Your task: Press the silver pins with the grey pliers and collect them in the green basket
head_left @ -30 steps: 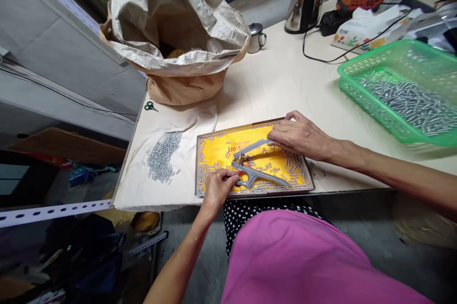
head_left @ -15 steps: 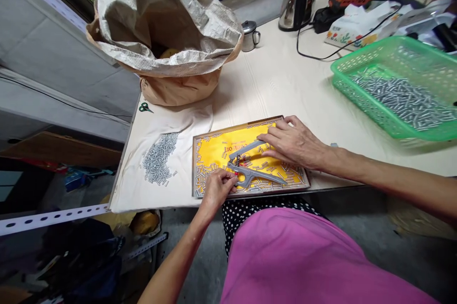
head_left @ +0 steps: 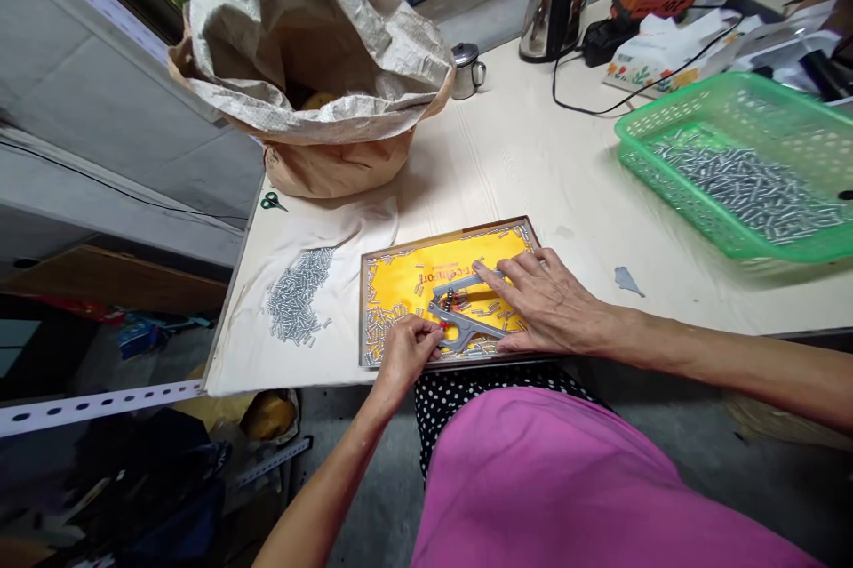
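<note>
Grey spring-loaded hand pliers (head_left: pixel 474 325) lie over a shallow tray (head_left: pixel 363 310) lined with yellow printed sheet. My right hand (head_left: pixel 556 306) grips their two handles, fingers over the upper one and thumb at the lower one. At the ring-shaped end of the pliers, my left hand (head_left: pixel 405 350) is closed in a pinch. A bit of red shows by its fingertips, but what they hold is too small to make out. Small metal pins (head_left: pixel 383 328) lie scattered in the tray, most densely along its left side and front.
A heap of metal pins (head_left: pixel 297 297) lies on white cloth to the left, with green-handled scissors (head_left: pixel 273 201) behind. A large woven sack (head_left: pixel 339 159) stands at the back. Farther right are a lidded cup (head_left: pixel 466 75), a kettle (head_left: pixel 556 4) and a green basket (head_left: pixel 726 235) of metal pins.
My right hand has come down and closed round both handles, its thumb now at the lower one. The handles sit closer together. My left hand has stayed in place.
</note>
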Demonstrator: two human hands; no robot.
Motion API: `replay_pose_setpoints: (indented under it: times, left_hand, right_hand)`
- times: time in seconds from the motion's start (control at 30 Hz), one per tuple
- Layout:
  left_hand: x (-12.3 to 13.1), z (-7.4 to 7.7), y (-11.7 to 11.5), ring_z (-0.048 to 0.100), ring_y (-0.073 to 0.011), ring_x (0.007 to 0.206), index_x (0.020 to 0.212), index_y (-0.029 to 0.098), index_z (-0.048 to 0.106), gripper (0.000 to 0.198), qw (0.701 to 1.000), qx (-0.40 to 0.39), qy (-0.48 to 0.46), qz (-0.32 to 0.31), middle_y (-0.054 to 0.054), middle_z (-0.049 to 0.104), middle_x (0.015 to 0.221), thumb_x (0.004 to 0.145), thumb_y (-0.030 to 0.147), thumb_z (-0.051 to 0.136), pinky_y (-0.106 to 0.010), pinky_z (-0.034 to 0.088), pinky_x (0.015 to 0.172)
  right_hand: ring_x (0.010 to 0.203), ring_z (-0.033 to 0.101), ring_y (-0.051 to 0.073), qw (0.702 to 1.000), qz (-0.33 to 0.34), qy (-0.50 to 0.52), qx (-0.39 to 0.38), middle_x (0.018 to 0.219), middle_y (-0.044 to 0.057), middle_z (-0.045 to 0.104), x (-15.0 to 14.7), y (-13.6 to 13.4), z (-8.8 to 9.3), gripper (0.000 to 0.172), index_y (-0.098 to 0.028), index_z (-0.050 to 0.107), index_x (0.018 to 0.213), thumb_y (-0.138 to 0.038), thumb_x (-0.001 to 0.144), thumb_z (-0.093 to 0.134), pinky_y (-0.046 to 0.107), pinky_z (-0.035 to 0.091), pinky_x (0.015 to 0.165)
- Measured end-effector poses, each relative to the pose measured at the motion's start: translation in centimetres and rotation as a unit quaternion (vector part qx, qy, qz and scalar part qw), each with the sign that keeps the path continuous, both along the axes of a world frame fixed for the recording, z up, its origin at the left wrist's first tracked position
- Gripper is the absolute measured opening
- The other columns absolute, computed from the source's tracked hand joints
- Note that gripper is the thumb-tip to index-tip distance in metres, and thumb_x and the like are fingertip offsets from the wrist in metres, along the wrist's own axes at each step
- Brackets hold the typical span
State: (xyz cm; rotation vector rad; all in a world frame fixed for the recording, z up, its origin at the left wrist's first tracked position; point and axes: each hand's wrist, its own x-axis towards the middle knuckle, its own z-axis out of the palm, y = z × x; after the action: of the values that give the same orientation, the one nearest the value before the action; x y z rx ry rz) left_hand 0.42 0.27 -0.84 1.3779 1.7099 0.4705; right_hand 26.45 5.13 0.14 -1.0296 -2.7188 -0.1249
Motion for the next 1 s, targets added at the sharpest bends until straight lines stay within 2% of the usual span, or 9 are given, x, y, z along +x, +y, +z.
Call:
replay_pose_setpoints:
  times: [0.2,0.33,0.47,0.6,0.7,0.77,0.83,0.9,1.0]
  left_hand:
    - [0.1,0.1,-0.1,0.067,-0.0151,0.053,0.073,0.015,0.067,0.016,1.000,0.002,0.013,0.001,-0.001,0.066,0.064,0.080,0.029,0.064,-0.024,0.048,0.054]
    - [0.3,0.3,-0.1,0.067,-0.0146,0.053,0.071,0.015,0.067,0.017,1.000,0.007,0.018,0.009,-0.001,0.067,0.066,0.079,0.029,0.064,-0.023,0.047,0.054]
    - [0.3,0.5,0.0,0.067,-0.0148,0.053,0.073,0.015,0.067,0.016,0.999,0.003,0.028,0.018,0.000,0.067,0.064,0.081,0.028,0.063,-0.024,0.048,0.056]
    - [0.4,0.5,-0.8,0.067,-0.0171,0.060,0.072,0.015,0.066,0.018,0.995,0.039,0.088,-0.006,-0.002,0.065,0.065,0.086,0.027,0.061,-0.030,0.052,0.067]
    - [1.3,0.8,-1.6,0.068,-0.0237,0.089,0.096,0.015,0.066,0.014,0.959,0.193,0.206,-0.021,-0.011,0.068,0.097,0.088,0.026,0.062,-0.038,0.054,0.083]
    - [2.4,1.2,-1.5,0.059,-0.0300,0.115,0.122,0.014,0.057,0.040,0.917,0.283,0.271,-0.069,-0.018,0.060,0.122,0.086,0.027,0.067,-0.045,0.050,0.096]
    - [3.6,1.6,-0.8,0.046,-0.0350,0.132,0.138,0.013,0.043,0.064,0.883,0.324,0.307,-0.144,-0.021,0.051,0.138,0.082,0.026,0.072,-0.051,0.043,0.107]
    - [4.5,1.9,0.4,0.041,-0.0359,0.136,0.142,0.012,0.037,0.071,0.860,0.334,0.328,-0.204,-0.021,0.049,0.142,0.081,0.022,0.072,-0.054,0.036,0.112]
    - [5.2,2.0,2.3,0.053,-0.0330,0.124,0.138,0.010,0.041,0.064,0.851,0.318,0.346,-0.233,-0.019,0.058,0.132,0.080,0.016,0.067,-0.052,0.039,0.110]
  right_hand:
    - [0.103,0.046,0.032,0.999,-0.027,-0.011,-0.022,0.117,0.018,0.058,-0.8,-0.8,0.1,0.083,-0.005,0.029,0.148,-0.054,0.085,0.054,0.044,0.030,0.087]
    - [0.102,0.047,0.032,0.999,-0.034,-0.011,-0.030,0.117,0.019,0.059,-1.0,-1.0,-0.1,0.081,-0.005,0.028,0.148,-0.050,0.085,0.054,0.044,0.032,0.085]
    - [0.103,0.048,0.032,0.999,-0.031,0.011,-0.034,0.119,0.020,0.058,-0.9,-1.4,-1.0,0.087,-0.002,0.022,0.150,-0.050,0.084,0.055,0.046,0.034,0.087]
    - [0.104,0.050,0.031,0.998,-0.018,0.041,-0.050,0.118,0.021,0.060,-1.1,-1.6,-1.9,0.074,0.002,0.024,0.148,-0.032,0.088,0.050,0.043,0.037,0.088]
    - [0.102,0.052,0.030,0.997,-0.004,0.048,-0.055,0.115,0.021,0.061,-1.7,-1.2,-1.8,0.064,0.001,0.029,0.146,-0.024,0.089,0.045,0.041,0.039,0.085]
    - [0.101,0.053,0.029,0.998,0.003,0.055,-0.035,0.116,0.019,0.062,-2.2,-0.7,-1.5,0.062,-0.001,0.028,0.147,-0.021,0.090,0.043,0.042,0.040,0.084]
    - [0.103,0.054,0.029,0.998,0.015,0.068,0.000,0.118,0.019,0.062,-2.7,-0.3,-1.3,0.059,-0.004,0.028,0.148,-0.018,0.091,0.040,0.043,0.040,0.086]
    - [0.107,0.054,0.028,0.996,0.029,0.076,0.029,0.122,0.018,0.061,-3.1,0.0,-1.1,0.057,-0.005,0.029,0.147,-0.016,0.092,0.038,0.043,0.039,0.091]
    - [0.108,0.054,0.028,0.997,0.018,0.065,0.045,0.123,0.020,0.061,-3.4,0.2,-1.4,0.054,-0.003,0.032,0.145,-0.014,0.092,0.037,0.044,0.039,0.095]
